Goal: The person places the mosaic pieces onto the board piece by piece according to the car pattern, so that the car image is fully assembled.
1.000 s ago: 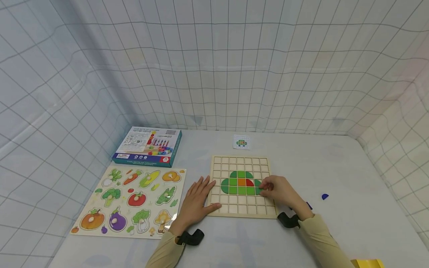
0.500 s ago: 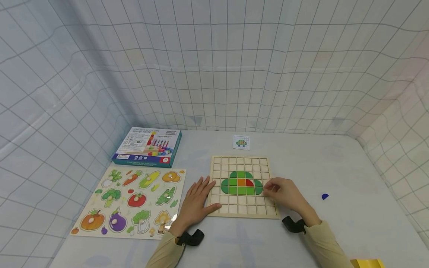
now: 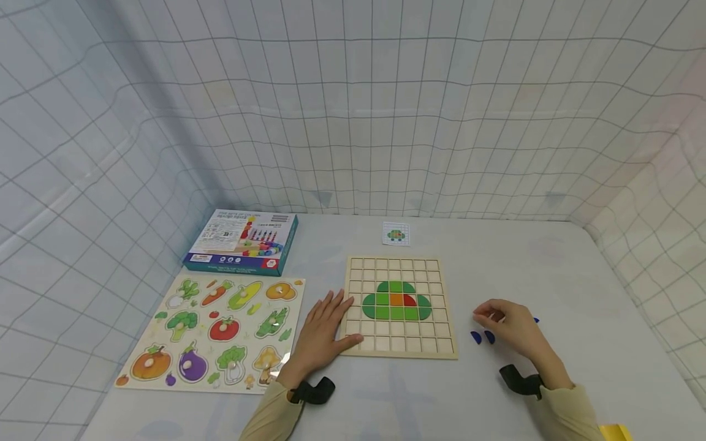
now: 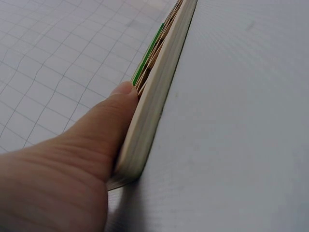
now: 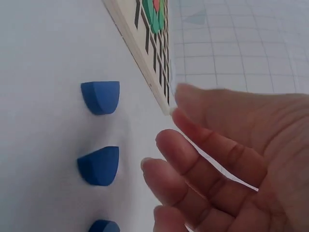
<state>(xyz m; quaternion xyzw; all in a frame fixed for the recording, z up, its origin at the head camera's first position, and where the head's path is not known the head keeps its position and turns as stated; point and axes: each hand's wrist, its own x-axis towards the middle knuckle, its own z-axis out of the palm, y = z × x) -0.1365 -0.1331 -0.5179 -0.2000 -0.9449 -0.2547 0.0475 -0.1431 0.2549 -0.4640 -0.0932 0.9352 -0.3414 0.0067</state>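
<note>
A wooden grid board lies on the table, with green square tiles, rounded dark green tiles, an orange square and a red rounded tile set in it. My left hand rests spread along the board's left edge; in the left wrist view its thumb touches the rim. Right of the board, my right hand hovers with loosely bent fingers and nothing between them. Beside those fingers, the right wrist view has blue quarter-round pieces, the lowest partly cut off.
Behind the board lies a small pattern card. At left are a vegetable peg puzzle and a boxed bead set. A yellow object shows at the front right edge. Grid-lined cloth walls enclose the table.
My right hand has let go of the dark green tile at the car shape's right end and moved right to the blue pieces. The left hand has stayed put.
</note>
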